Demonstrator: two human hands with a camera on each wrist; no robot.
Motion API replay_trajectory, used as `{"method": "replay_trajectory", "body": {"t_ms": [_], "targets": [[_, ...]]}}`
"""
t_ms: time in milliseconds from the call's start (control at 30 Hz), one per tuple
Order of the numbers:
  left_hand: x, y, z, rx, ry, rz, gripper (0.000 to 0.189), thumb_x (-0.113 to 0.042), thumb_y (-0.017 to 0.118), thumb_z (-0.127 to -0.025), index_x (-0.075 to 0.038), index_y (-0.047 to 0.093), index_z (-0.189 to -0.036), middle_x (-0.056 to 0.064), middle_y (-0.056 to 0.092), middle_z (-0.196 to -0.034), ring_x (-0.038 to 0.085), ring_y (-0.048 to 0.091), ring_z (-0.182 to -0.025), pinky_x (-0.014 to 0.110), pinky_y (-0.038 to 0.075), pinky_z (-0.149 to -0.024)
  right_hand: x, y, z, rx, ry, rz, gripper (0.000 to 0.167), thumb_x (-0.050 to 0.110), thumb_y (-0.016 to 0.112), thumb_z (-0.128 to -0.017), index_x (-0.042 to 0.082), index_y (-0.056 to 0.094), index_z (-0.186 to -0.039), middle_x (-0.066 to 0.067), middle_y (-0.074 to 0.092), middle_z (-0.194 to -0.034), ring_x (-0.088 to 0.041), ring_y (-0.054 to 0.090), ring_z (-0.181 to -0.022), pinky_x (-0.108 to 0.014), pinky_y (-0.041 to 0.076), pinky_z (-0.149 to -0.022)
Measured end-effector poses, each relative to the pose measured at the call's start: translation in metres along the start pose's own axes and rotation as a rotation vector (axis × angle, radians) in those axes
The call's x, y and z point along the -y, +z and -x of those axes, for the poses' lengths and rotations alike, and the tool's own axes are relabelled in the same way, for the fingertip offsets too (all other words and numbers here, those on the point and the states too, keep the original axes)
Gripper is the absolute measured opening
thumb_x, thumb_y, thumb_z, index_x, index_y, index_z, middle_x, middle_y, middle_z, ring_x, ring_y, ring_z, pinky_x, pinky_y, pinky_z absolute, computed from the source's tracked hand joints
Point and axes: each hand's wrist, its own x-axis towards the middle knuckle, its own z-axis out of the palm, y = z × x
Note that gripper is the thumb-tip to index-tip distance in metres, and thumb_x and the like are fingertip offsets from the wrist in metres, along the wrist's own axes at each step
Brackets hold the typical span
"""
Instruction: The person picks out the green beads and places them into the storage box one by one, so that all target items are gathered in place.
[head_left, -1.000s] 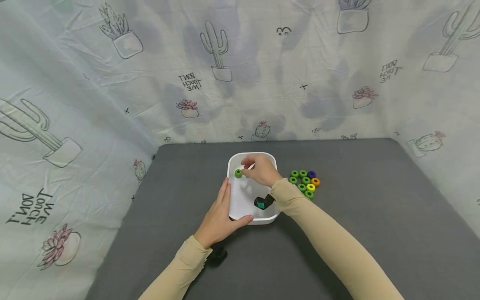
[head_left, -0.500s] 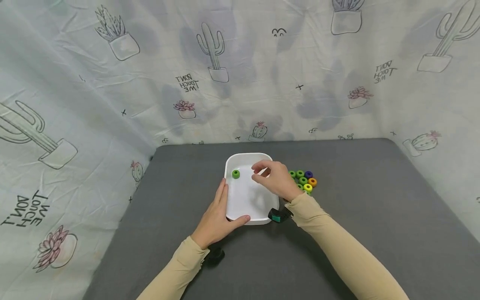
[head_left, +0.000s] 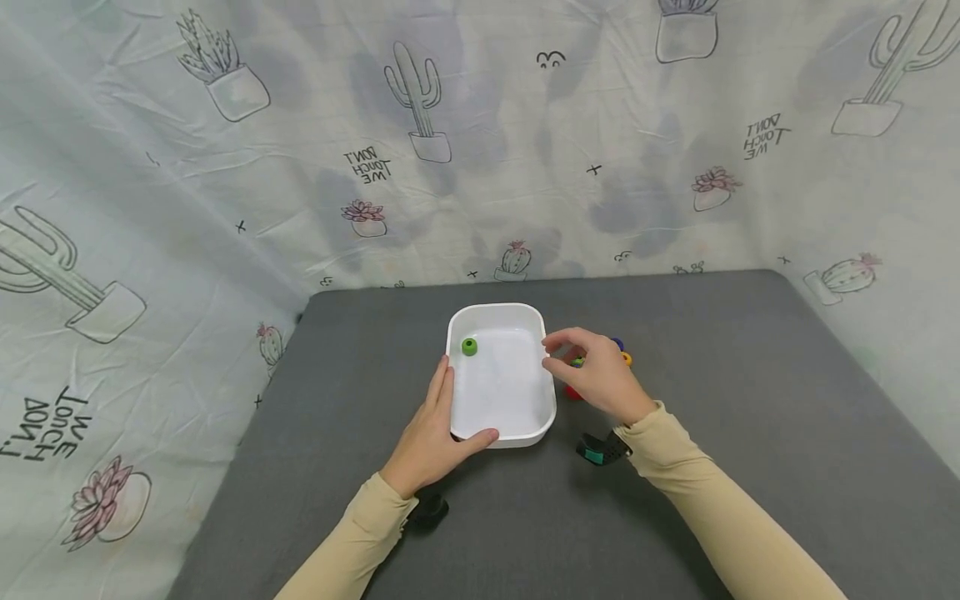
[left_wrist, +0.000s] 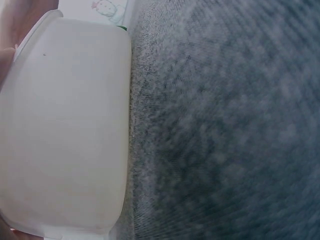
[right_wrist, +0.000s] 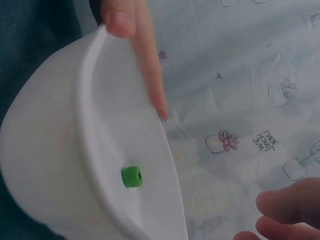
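A white plastic tray (head_left: 501, 392) sits on the table with one green bead (head_left: 468, 347) near its far left corner. My left hand (head_left: 429, 446) holds the tray's near left corner, fingers along the left side and thumb over the near rim. To the right of the tray, my right hand (head_left: 600, 377) hovers at its right rim with thumb and fingers parted, nothing between them. Behind that hand lies a group of coloured beads, mostly covered; an orange bead (head_left: 627, 358) and a red bead (head_left: 573, 392) peek out. In the right wrist view the green bead (right_wrist: 132, 176) shows its hole sideways.
The grey table (head_left: 675, 500) reaches out on both sides of the tray. A white cloth (head_left: 480, 167) printed with cactus drawings hangs behind it and at the sides. Black straps with small devices (head_left: 600, 450) are worn at both wrists.
My right hand has moved from beside the green bead inside the tray, rightward over the rim to the bead group. The green bead stays in the tray; my left hand keeps its hold.
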Motion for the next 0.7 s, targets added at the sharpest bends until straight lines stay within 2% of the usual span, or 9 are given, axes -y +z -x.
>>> {"method": "replay_trajectory", "body": {"t_ms": [333, 700], "targets": [[0.003, 0.001, -0.001, -0.018, 0.02, -0.003, 0.122, -0.073, 0.07, -0.086, -0.005, 0.009, -0.168, -0.003, -0.002, -0.177, 0.03, 0.029, -0.157, 0.058, 0.041, -0.113, -0.018, -0.017, 0.015, -0.025, 0.009, 0.016, 0.026, 0.017, 0.077, -0.095, 0.015, 0.073, -0.121, -0.01, 0.073, -0.118, -0.024, 0.071, -0.093, -0.035, 0.052, -0.069], [0.004, 0.001, -0.002, -0.024, 0.037, 0.002, 0.121, -0.071, 0.07, -0.087, -0.005, 0.01, -0.168, -0.001, -0.001, -0.177, 0.031, 0.029, -0.157, 0.058, 0.042, -0.113, -0.042, -0.026, 0.031, -0.06, 0.034, 0.096, 0.028, 0.018, 0.077, -0.096, 0.01, 0.072, -0.123, -0.011, 0.072, -0.121, -0.023, 0.07, -0.092, -0.034, 0.051, -0.07]]}}
